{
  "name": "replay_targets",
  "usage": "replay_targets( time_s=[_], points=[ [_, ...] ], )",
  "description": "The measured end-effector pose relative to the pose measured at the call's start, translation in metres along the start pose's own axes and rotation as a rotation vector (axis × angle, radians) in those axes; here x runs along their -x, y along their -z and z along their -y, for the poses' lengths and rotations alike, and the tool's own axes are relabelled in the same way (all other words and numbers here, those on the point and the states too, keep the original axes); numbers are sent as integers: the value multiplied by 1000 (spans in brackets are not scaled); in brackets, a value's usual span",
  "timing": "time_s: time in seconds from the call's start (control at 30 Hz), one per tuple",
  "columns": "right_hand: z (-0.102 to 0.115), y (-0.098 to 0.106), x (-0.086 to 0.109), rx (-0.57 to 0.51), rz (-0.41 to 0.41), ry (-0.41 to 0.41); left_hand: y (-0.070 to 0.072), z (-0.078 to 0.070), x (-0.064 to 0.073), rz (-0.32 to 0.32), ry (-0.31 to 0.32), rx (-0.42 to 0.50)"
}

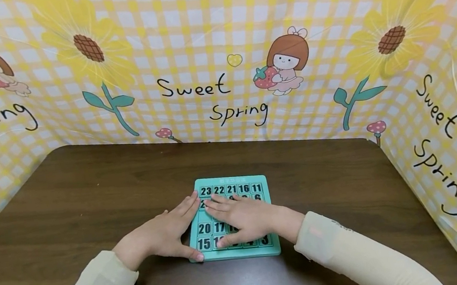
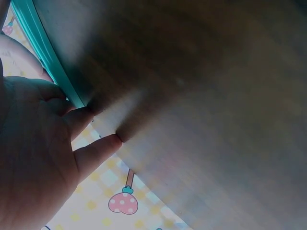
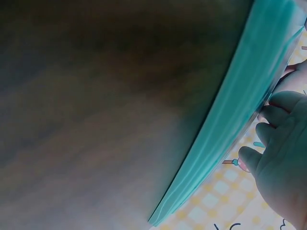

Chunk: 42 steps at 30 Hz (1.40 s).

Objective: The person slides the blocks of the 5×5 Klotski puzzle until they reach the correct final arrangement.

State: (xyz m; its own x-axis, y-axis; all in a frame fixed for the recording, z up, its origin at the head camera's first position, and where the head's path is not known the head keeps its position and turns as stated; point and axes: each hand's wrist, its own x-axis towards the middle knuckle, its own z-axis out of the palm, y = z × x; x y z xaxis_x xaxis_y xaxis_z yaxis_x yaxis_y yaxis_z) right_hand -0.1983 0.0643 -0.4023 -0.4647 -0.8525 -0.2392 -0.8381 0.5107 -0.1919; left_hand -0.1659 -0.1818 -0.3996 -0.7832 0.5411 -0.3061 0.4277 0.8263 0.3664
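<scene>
A turquoise number sliding puzzle [image 1: 243, 252] lies flat on the table, its black-numbered tiles set in rows. My left hand [image 1: 166, 232] braces its left side with straight fingers: the thumb is at the near left corner and the fingertips are at the upper left edge. In the left wrist view, two fingertips of the left hand [image 2: 38, 143] reach down to the table beside the frame. Stretched over the tiles from the right, my right hand [image 1: 248, 214] has its fingers near the second row and its thumb over the bottom row. Several middle tiles are hidden under it.
The dark brown wooden table [image 1: 101, 193] extends around the puzzle on all sides. Yellow checked cloth [image 1: 213, 29] with printed flowers and lettering rises behind the table and along its left and right sides.
</scene>
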Motion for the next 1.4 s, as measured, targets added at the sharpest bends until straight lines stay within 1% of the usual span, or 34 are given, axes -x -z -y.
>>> replay_targets(
  time_s=[0.4,0.77,0.97,1.13,1.4],
  points=[
    [6,-3,6,18,11,38,0,0,0,0,1,13],
    [12,-6,11,18,-7,70,2,0,1,-5,-4,21],
    [12,-2,12,3,-2,75,1,-1,1,-5,-6,21],
    [4,7,9,-18,-26,48,2,-1,1,-9,-4,12],
    [-15,15,-4,-27,-47,-52,-1,0,0,-3,-8,-2]
  ],
)
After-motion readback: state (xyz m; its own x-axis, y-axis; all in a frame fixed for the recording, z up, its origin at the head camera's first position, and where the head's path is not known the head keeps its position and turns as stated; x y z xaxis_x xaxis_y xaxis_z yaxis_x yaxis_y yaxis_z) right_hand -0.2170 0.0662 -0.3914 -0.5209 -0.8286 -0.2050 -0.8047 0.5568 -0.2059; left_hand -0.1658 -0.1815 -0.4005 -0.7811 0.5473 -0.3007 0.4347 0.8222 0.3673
